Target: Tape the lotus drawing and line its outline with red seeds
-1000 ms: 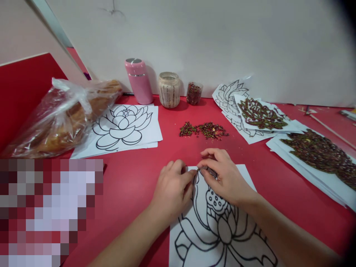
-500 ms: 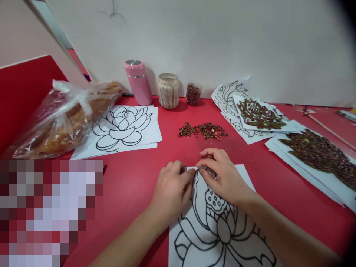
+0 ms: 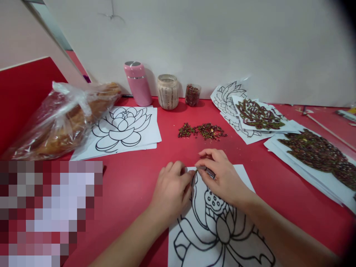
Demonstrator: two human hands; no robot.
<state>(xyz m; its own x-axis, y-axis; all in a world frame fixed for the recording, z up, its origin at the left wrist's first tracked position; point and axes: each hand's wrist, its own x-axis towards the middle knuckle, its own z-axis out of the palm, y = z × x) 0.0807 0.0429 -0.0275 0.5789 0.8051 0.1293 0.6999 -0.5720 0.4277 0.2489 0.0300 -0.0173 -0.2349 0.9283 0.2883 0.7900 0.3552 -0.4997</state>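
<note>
A white sheet with a black lotus outline (image 3: 200, 237) lies on the red table in front of me. My left hand (image 3: 172, 189) rests on its upper left part, fingers curled, with thumb and index together near the top edge. Close against those fingertips is my right hand (image 3: 219, 176), its thumb and index pinched at the same spot. A tiny dark bit shows between the fingertips, too small to name. Beyond the sheet, small green and dark red beans (image 3: 207, 131) form two loose heaps.
A pink flask (image 3: 138, 83), a jar (image 3: 168, 92) and a cup of beans (image 3: 193, 95) stand by the wall. Bagged bread (image 3: 63, 126) lies left, partly over lotus sheets (image 3: 125, 129). Bean-covered sheets (image 3: 319, 152) lie right. A pixelated area hides the lower left.
The whole view has shifted very slightly. Both hands keep nearly the same pose at the sheet's top edge.
</note>
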